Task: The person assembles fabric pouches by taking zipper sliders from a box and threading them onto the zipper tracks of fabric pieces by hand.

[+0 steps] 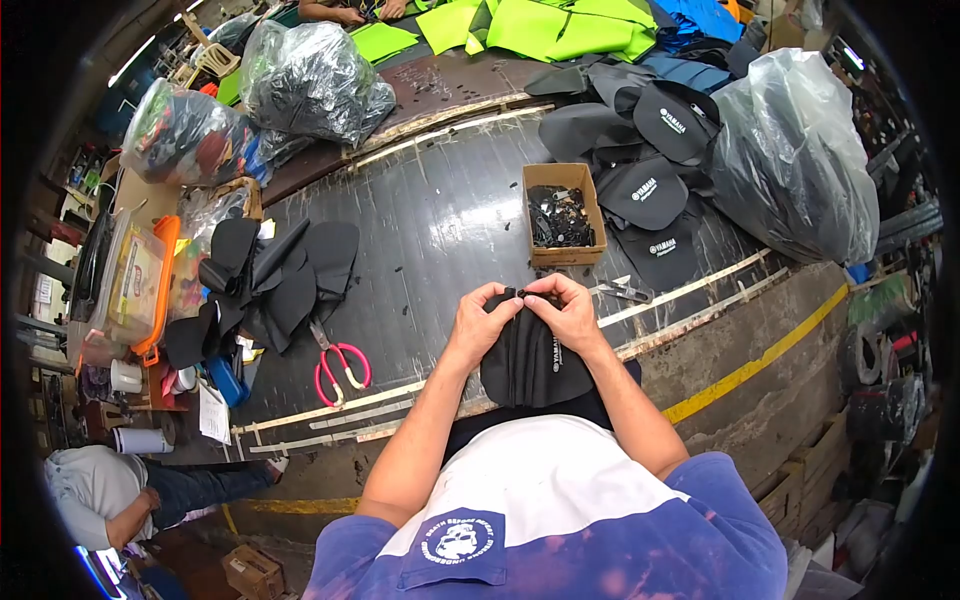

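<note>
A black fabric piece with white lettering hangs folded between my two hands at the table's near edge. My left hand pinches its top edge from the left. From the right, my right hand pinches the same edge, fingertips almost touching those of my left hand. Just beyond my hands stands an open cardboard box holding many small black parts. A small metal tool lies right of my right hand. Pink-handled scissors rest on the dark table to the left.
Black fabric pieces lie at left, and lettered ones at back right, beside a large plastic bag. More bags and green sheets are at the back. A person is at lower left; another person's hands show at top.
</note>
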`<state>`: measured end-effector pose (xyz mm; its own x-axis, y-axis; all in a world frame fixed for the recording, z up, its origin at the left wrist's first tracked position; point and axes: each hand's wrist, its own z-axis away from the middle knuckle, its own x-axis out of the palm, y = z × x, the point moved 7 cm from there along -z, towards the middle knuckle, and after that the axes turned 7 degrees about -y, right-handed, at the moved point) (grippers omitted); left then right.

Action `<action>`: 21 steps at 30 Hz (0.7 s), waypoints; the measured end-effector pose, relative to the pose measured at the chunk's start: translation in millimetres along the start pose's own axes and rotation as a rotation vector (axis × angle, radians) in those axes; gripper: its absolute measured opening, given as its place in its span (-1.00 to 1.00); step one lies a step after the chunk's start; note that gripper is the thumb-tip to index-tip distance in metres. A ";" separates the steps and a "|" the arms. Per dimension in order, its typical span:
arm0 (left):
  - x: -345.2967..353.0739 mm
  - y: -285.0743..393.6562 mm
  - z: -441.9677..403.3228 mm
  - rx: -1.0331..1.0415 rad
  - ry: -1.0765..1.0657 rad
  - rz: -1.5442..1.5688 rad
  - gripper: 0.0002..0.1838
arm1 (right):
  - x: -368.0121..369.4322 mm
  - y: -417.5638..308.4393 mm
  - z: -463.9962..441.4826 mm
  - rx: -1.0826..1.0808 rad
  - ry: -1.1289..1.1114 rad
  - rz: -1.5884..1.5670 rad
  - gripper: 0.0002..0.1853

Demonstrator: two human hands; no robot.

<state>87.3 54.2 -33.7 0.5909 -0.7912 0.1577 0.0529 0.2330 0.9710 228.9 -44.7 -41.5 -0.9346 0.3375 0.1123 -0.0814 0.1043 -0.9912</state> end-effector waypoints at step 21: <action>-0.9 -4.9 -5.0 0.040 -0.054 -0.037 -0.85 | 5.1 -8.9 3.9 -0.069 -0.027 0.052 -0.86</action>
<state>90.5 56.6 -39.5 0.5449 -0.8284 0.1296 0.0411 0.1808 0.9827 223.5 -47.6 -32.4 -0.9462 0.3185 0.0575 -0.0089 0.1520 -0.9883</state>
